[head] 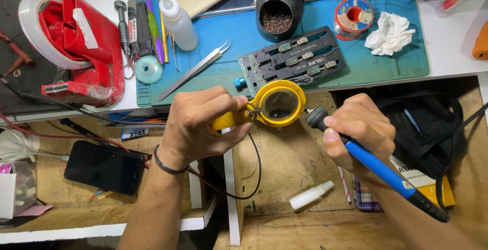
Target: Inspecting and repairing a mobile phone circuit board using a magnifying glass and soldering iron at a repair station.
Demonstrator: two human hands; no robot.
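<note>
Over the front edge of a cluttered repair bench, 2 bare hands meet at a small round part. At left, the left hand (195, 123) is closed around the yellow handle of a round yellow magnifying glass (277, 103), fingers curled over the top and thumb underneath, holding the lens level just past the edge of the blue work mat (376, 59). At right, the right hand (358, 133) grips a blue-handled soldering iron (378, 166) like a pen, fingers wrapped tight near its black collar; its tip points left and touches the right rim of the lens frame. A thin black wire (256, 171) hangs in a loop from beneath the lens.

On the mat behind sit a black circuit board holder (292, 59), curved steel tweezers (195, 69), a clear squeeze bottle (179, 22), a black pot of brass wool (278, 7), a solder spool (354, 16) and a crumpled white tissue (389, 34). A red tape dispenser (76, 44) stands far left. A dark phone (104, 167) lies on the lower wooden shelf.
</note>
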